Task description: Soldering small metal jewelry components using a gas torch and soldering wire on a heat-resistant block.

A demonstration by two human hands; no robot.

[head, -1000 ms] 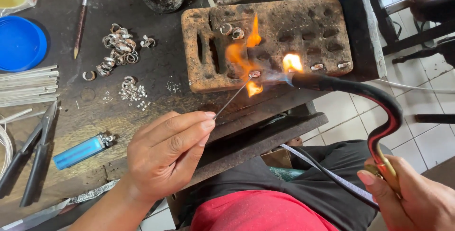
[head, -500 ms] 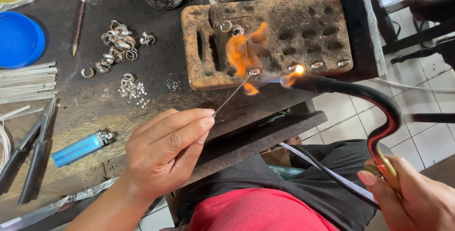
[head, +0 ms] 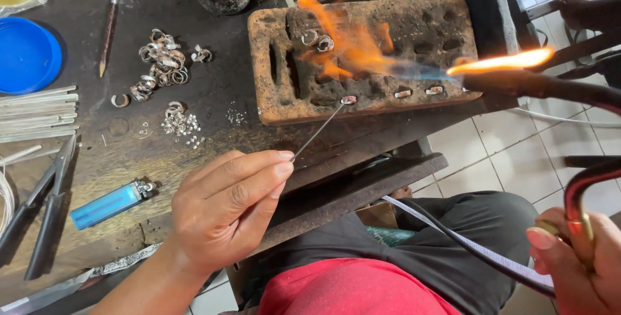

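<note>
While the left hand (head: 226, 208) pinches a thin wire pick (head: 317, 132) whose tip touches a small ring (head: 348, 100) on the scorched block (head: 284, 105), the right hand (head: 576, 263), closed around the torch (head: 550, 85), plays flame over it, so soldering appears underway and steady tip contact is required.

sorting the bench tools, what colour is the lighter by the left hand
Light blue lighter with a silver metal top, seen in the head view.

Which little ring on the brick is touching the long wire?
The small ring at the brick's front edge, right at the tip of the wire pinched in the left hand. The other rings lie farther back or farther right, untouched.
</note>
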